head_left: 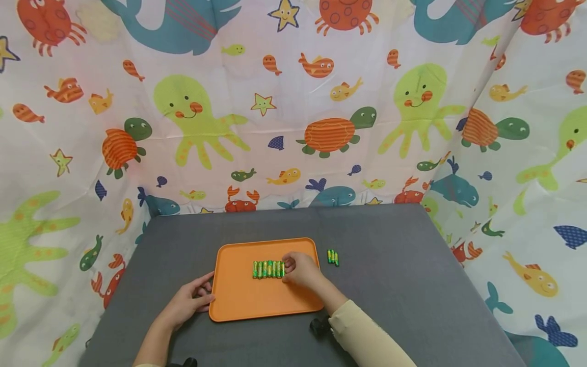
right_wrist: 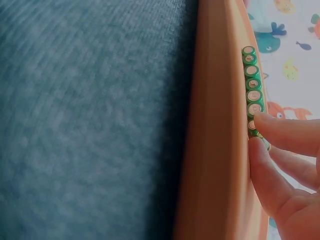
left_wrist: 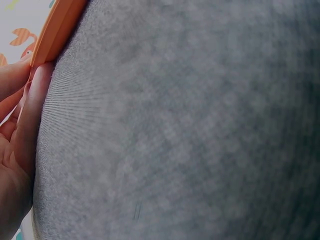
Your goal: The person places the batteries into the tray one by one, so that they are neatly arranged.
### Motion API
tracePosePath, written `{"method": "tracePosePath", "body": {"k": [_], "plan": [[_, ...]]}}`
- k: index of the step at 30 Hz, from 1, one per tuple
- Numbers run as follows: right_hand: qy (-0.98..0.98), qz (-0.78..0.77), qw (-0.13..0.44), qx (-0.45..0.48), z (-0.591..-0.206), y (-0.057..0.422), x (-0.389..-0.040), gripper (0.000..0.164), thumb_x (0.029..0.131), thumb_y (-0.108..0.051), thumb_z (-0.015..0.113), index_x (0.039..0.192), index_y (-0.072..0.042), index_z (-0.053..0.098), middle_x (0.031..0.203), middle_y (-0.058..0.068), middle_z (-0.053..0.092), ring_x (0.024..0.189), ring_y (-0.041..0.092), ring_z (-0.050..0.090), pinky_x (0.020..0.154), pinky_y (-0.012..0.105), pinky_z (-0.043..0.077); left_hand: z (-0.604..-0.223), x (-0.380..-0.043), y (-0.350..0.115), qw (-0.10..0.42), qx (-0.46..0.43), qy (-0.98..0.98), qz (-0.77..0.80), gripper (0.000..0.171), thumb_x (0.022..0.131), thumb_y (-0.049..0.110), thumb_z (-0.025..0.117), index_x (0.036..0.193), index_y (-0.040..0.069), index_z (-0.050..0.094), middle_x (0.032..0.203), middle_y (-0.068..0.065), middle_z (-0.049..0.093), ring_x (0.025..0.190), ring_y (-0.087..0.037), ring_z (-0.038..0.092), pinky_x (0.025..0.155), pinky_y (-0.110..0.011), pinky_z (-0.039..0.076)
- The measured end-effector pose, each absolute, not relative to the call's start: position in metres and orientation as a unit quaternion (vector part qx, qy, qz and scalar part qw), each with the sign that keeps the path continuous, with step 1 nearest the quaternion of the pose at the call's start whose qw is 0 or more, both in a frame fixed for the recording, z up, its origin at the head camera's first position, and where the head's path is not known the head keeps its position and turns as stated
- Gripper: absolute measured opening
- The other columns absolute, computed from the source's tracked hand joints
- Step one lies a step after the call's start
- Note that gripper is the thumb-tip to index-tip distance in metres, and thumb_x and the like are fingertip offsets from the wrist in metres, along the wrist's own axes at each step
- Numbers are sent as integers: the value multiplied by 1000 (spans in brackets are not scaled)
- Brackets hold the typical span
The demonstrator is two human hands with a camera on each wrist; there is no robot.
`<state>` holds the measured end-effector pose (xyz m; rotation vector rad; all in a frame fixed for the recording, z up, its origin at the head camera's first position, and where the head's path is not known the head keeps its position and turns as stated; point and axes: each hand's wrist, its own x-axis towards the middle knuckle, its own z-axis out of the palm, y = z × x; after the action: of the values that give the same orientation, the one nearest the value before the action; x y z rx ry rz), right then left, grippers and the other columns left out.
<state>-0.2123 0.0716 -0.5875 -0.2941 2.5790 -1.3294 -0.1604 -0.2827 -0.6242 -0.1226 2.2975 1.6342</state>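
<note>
An orange tray (head_left: 247, 303) lies on the grey table, with a row of green-and-yellow batteries (head_left: 265, 269) standing side by side across its middle. At the row's right end my right hand (head_left: 303, 272) pinches a battery between thumb and fingers; the fingers partly cover it. In the right wrist view, the round ends of the batteries (right_wrist: 253, 84) form a line running up to the fingertips. My left hand (head_left: 185, 302) grips the tray's left edge, thumb at the rim. The left wrist view has the tray's corner (left_wrist: 61, 32) between thumb and finger.
Several loose batteries (head_left: 332, 257) lie on the grey table (head_left: 390, 285) just right of the tray. A sea-animal printed curtain (head_left: 284, 168) borders the table at the back and sides. A black object (head_left: 319, 326) shows beside the right sleeve.
</note>
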Motion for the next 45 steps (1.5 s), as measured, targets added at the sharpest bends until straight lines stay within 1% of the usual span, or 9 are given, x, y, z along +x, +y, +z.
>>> {"method": "tracePosePath", "body": {"k": [11, 18, 21, 23, 27, 33, 35, 40, 45], "plan": [[865, -475, 124, -102, -587, 75, -212, 50, 78, 2, 84, 124, -3, 65, 103, 7, 63, 85, 16, 62, 74, 34, 56, -622, -158, -284, 169, -17, 802, 573, 73, 93, 16, 74, 157, 14, 38, 113, -12, 52, 92, -21, 59, 75, -35, 60], [860, -479, 126, -122, -581, 85, -213, 48, 82, 0, 81, 127, -2, 64, 108, 12, 66, 87, 17, 64, 68, 33, 56, -621, -159, -285, 172, -23, 800, 574, 73, 92, 17, 74, 157, 17, 39, 114, -12, 52, 92, -22, 59, 76, -35, 60], [865, -473, 107, -131, -576, 92, -214, 47, 83, -2, 81, 127, -2, 65, 110, 12, 68, 89, 18, 66, 70, 34, 57, -622, -159, -285, 173, -23, 799, 575, 73, 92, 17, 74, 157, 16, 39, 114, -12, 52, 92, -21, 59, 76, -35, 60], [869, -467, 92, -133, -573, 97, -215, 47, 83, -4, 82, 127, -3, 65, 111, 12, 69, 90, 19, 67, 74, 35, 57, -622, -159, -284, 173, -24, 799, 575, 73, 93, 17, 74, 156, 17, 39, 114, -13, 52, 92, -22, 59, 76, -35, 60], [870, -469, 75, -129, -567, 107, -216, 48, 84, -5, 81, 129, -4, 65, 115, 13, 68, 97, 24, 68, 79, 38, 58, -621, -159, -284, 172, -28, 799, 575, 72, 93, 16, 74, 156, 17, 39, 113, -13, 53, 92, -23, 59, 76, -35, 60], [869, -480, 46, -110, -561, 126, -221, 46, 84, -4, 81, 127, -8, 67, 118, 17, 68, 100, 30, 67, 78, 37, 58, -620, -160, -283, 169, -30, 801, 573, 72, 92, 16, 74, 156, 17, 40, 114, -12, 52, 93, -23, 58, 75, -35, 60], [871, -478, 34, -107, -559, 133, -222, 45, 83, -4, 81, 127, -9, 67, 118, 17, 68, 99, 30, 67, 77, 37, 58, -620, -160, -283, 169, -30, 800, 575, 72, 92, 16, 74, 156, 18, 41, 113, -12, 53, 93, -23, 59, 75, -35, 60], [875, -474, 22, -95, -563, 150, -221, 48, 82, -6, 83, 128, -8, 67, 117, 14, 69, 95, 25, 66, 75, 35, 56, -619, -160, -283, 171, -27, 802, 572, 73, 92, 16, 74, 156, 16, 40, 113, -13, 53, 92, -22, 59, 75, -35, 60], [885, -461, 5, -63, -569, 167, -221, 53, 81, -7, 84, 130, -10, 66, 121, 9, 68, 100, 26, 64, 78, 40, 56, -618, -158, -282, 171, -35, 802, 571, 73, 92, 15, 74, 156, 17, 40, 113, -12, 53, 92, -22, 59, 76, -34, 61]]}}
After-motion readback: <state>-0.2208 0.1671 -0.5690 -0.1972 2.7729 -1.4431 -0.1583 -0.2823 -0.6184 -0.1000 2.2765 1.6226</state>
